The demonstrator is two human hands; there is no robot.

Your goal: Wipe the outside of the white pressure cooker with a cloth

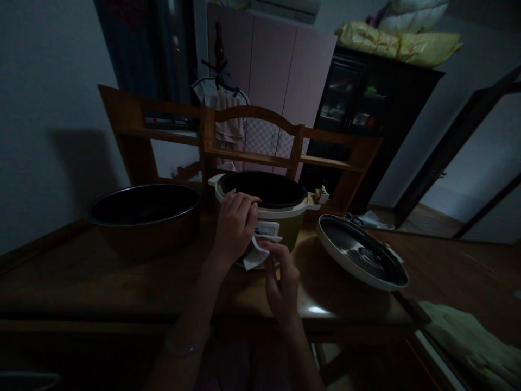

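Note:
A rice cooker [291,225] with a green body and pale rim stands upright on the wooden desk, its top uncovered and its inside dark. My left hand [237,221] is closed over the cooker's front rim, fingers together. Lower down, at the front panel, my right hand [282,279] pinches a white cloth or tissue [256,256], which lies against the cooker. Part of the panel is hidden behind the hands and cloth. To the left sits a dark inner pot [148,239]; on the right lies the round lid [362,255], its metal underside facing up.
The wooden desk [134,288] has a raised shelf [252,157] along its back. Past it are a pink wardrobe [271,70], a dark cabinet [366,125] and hanging clothes [228,117]. Pale fabric [468,336] lies at lower right. The room is dim.

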